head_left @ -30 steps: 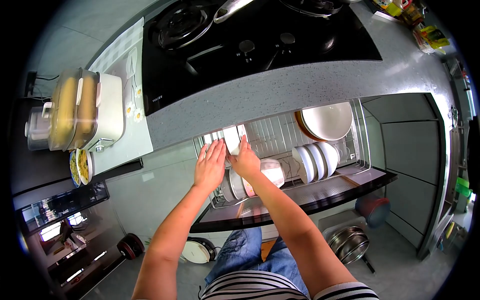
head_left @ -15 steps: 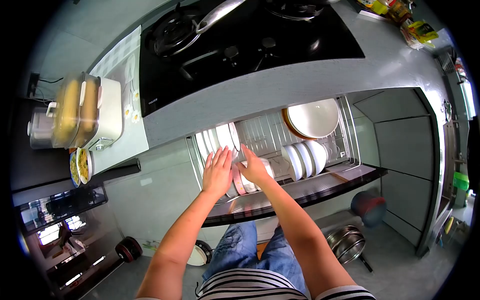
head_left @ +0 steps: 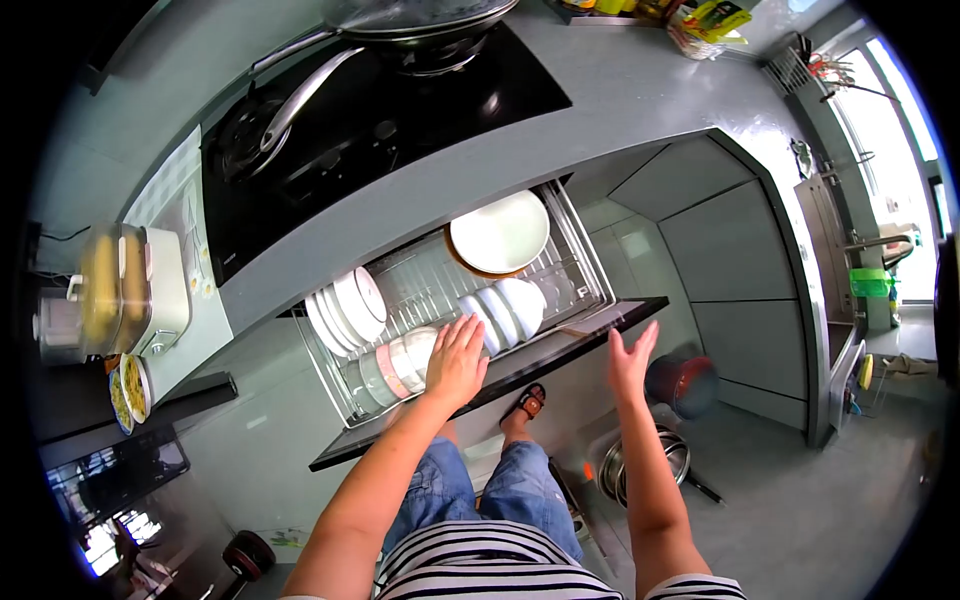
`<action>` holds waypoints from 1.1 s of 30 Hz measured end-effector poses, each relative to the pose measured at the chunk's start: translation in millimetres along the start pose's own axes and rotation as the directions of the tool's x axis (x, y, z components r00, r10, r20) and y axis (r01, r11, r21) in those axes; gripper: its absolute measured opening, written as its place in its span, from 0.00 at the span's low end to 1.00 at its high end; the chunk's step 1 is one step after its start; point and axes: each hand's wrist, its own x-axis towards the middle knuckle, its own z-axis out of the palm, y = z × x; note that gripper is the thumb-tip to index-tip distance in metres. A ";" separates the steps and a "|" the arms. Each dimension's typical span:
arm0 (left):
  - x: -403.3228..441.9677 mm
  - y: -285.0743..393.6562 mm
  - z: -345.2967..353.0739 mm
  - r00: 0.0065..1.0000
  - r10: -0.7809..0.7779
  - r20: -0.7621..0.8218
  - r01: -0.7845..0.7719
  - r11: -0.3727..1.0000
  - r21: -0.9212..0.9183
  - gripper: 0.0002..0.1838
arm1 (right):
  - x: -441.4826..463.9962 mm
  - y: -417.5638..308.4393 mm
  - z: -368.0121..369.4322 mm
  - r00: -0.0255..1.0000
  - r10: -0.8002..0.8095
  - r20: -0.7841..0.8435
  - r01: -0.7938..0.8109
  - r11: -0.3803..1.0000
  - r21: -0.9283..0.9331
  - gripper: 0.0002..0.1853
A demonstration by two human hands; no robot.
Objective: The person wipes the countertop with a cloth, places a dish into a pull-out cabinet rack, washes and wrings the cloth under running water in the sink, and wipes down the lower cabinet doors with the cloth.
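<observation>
My left hand [head_left: 456, 362] is over the front of the pulled-out wire dish drawer [head_left: 583, 230], fingers stretched and holding nothing I can see. Under and beside it stand several bowls [head_left: 405, 358] on edge; whether it touches them I cannot tell. Just right of its fingertips are upright white bowls [head_left: 505, 308]. My right hand [head_left: 630, 362] is open with thumb and fingers apart, at the right end of the dark drawer front [head_left: 500, 377]. White plates [head_left: 345, 312] stand at the drawer's left, and a large white bowl [head_left: 500, 232] lies at the back.
Above the drawer are the grey counter [head_left: 400, 190] and a black hob [head_left: 330, 150] carrying a lidded wok [head_left: 420, 20]. A steamer [head_left: 135, 285] stands at left. On the floor are a bucket [head_left: 682, 385] and metal pans [head_left: 640, 465]. A sink [head_left: 830, 230] is far right.
My hands have parted. The left has moved from beside the plates to the bowls in the middle, and the right has moved out to the drawer's right end. The view has turned rightward.
</observation>
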 end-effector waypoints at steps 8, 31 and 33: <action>-1.7 20.2 -19.9 1.000 0.009 0.026 -0.011 0.998 0.065 0.30 | 27.8 -24.7 0.0 0.534 0.520 0.667 -0.780 0.608 0.150 0.06; 143.7 225.6 -23.9 0.965 0.261 -0.003 -0.259 0.960 0.105 0.31 | 178.6 -3.5 -63.9 0.612 0.163 0.774 -0.584 0.753 0.302 0.38; 173.4 252.4 -20.4 0.948 0.319 0.002 -0.319 0.944 0.081 0.32 | 209.2 18.3 -84.1 0.624 0.247 0.741 -0.627 0.724 0.287 0.37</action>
